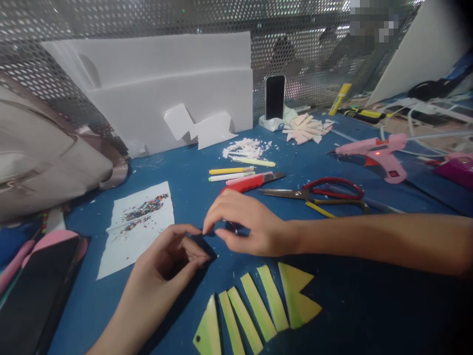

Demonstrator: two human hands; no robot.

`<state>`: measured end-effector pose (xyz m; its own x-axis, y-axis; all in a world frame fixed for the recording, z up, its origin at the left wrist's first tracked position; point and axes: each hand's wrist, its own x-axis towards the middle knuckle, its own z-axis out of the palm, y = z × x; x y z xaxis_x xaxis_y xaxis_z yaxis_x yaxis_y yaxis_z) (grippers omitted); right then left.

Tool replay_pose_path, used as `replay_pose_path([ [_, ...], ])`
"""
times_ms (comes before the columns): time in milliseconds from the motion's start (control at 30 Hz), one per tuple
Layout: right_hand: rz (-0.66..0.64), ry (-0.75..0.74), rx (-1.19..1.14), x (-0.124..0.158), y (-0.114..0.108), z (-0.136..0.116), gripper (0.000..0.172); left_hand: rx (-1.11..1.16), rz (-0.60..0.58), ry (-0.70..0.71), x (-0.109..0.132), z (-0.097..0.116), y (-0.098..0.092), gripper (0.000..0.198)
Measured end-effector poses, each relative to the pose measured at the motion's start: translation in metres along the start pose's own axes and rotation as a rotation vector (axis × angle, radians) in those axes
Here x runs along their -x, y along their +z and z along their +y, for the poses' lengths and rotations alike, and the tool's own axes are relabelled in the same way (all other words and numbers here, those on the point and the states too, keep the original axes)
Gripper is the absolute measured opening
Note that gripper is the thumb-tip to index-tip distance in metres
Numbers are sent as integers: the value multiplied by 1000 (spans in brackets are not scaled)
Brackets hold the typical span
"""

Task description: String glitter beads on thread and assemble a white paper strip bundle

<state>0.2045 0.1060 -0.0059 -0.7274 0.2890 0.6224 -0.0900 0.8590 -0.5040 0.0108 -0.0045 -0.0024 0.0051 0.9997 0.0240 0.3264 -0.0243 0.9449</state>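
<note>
My left hand [172, 266] is over the blue table, thumb and fingertips brought together in a pinch. Beside it, my right hand [254, 224] has curled fingers, and its index tip almost meets the left one. Something thin and faint shows inside the right hand's curl; what either hand holds is too small to make out. Just below lies a fish cut into separate green-and-yellow strips, with a head piece [209, 328] bearing a dark eye dot, a middle strip [258, 308] and a notched tail [297, 296]. Left of the hands, white paper [144, 236] carries colourful glitter flakes [146, 209].
Behind my right hand lie a red utility knife [247, 184], scissors [332, 190] and several markers [231, 171]. A pink glue gun [384, 153] stands at right. White scraps [247, 148], a propped phone [275, 97], white boards [166, 93] and a bag [48, 153] surround the table.
</note>
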Motion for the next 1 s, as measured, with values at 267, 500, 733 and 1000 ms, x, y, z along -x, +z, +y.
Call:
replay_pose_path([
  [267,-141,-85,114,4,2,4,17,32,-2,-7,0,-5,-4,24],
  [500,-43,-61,14,3,1,2,14,50,139,-43,6,5,5,30],
  [733,-64,-193,50,4,0,0,14,-44,219,111,15,2,3,41],
  [1000,-98,-155,90,4,1,-3,16,-11,251,145,16,4,6,48],
])
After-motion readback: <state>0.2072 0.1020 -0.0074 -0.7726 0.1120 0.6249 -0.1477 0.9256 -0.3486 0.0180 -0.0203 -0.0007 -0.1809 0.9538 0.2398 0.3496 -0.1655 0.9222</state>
